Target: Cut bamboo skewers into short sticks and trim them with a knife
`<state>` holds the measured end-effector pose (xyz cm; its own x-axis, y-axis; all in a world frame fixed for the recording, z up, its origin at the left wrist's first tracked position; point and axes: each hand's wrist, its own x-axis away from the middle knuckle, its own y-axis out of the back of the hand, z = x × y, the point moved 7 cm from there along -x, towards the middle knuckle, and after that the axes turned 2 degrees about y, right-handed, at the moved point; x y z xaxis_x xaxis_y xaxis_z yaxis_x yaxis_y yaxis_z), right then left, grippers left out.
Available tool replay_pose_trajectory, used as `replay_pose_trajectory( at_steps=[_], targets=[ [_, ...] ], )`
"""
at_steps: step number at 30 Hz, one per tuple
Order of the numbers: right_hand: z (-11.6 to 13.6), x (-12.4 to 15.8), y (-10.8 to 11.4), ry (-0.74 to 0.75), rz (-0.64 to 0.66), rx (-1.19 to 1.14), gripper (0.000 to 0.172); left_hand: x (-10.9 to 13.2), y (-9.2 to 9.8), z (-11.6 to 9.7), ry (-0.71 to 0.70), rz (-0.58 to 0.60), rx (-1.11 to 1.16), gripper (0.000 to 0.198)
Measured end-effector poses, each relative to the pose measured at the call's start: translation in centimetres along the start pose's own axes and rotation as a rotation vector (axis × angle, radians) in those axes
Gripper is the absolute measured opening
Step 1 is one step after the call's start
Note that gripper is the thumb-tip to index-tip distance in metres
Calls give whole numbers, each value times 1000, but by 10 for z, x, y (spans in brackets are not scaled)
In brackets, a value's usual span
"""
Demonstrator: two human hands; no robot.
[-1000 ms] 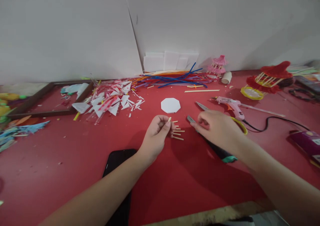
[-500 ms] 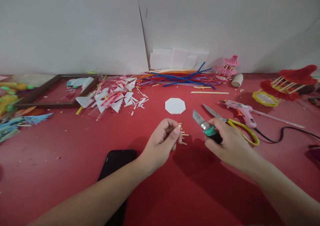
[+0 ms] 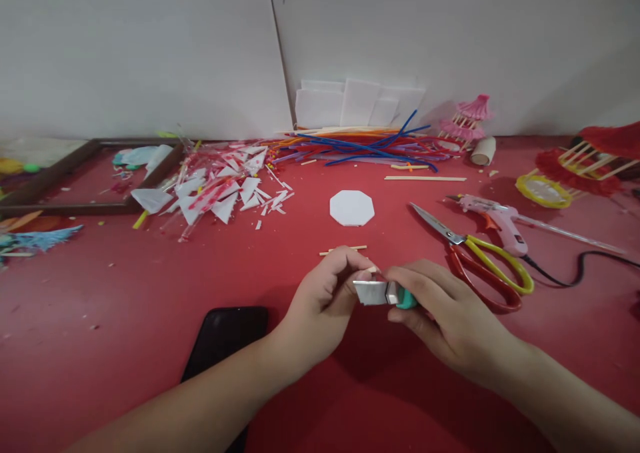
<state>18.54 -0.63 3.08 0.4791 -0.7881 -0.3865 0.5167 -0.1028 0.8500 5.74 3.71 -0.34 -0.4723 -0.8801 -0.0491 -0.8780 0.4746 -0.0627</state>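
A short stick (image 3: 371, 269) is pinched between the thumb and fingertips of the left hand (image 3: 327, 296). Only its pale tip shows above that grip, so its long axis cannot be told for sure, though it seems to run roughly left to right. A knife (image 3: 371, 292) is held in the closed grip of the right hand (image 3: 443, 306), which is wrapped round the teal collar and the handle. The knife's long axis lies nearly level across the view. Its blade points left, toward the left grip, and is set against or just short of the short stick.

No fresh offcut is seen below the two grips, so the cut is judged as not yet made. The blade is placed, and the slicing is left to do.

Just beyond the left grip a long stick (image 3: 343, 249) lies flat on the red desk (image 3: 125, 306), and a white octagon (image 3: 351, 207) lies farther beyond. Right of the right grip lie scissors (image 3: 475, 259), with a pink glue gun (image 3: 493, 216) past them. On the near side of the left grip a black phone (image 3: 223, 336) lies flat.
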Motion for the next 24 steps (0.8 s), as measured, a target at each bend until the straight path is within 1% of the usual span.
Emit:
replay_pose_trajectory(
  at_steps=[2, 5, 7, 10, 14, 19, 24],
  targets=[
    [0, 1, 0, -1, -1, 15, 23, 0, 1, 1, -10, -14, -16, 7],
    [0, 2, 3, -13, -20, -9, 18, -1, 0, -5, -44, -13, -58, 6],
    [1, 2, 6, -11, -51, -19, 16, -1, -2, -10, -70, 11, -74, 7],
    [0, 3, 9, -12, -71, -26, 16, 0, -5, -15, -104, 63, -92, 15],
    [-1, 3, 7, -18, -63, -34, 16, 1, -6, -17, -129, 73, -132, 23],
    [-4, 3, 6, -37, -40, -66, 19, 0, -6, -20, -148, 66, -135, 22],
    [-7, 3, 6, -57, -9, -140, 22, 0, -8, -21, -150, 96, -118, 21]
  ],
)
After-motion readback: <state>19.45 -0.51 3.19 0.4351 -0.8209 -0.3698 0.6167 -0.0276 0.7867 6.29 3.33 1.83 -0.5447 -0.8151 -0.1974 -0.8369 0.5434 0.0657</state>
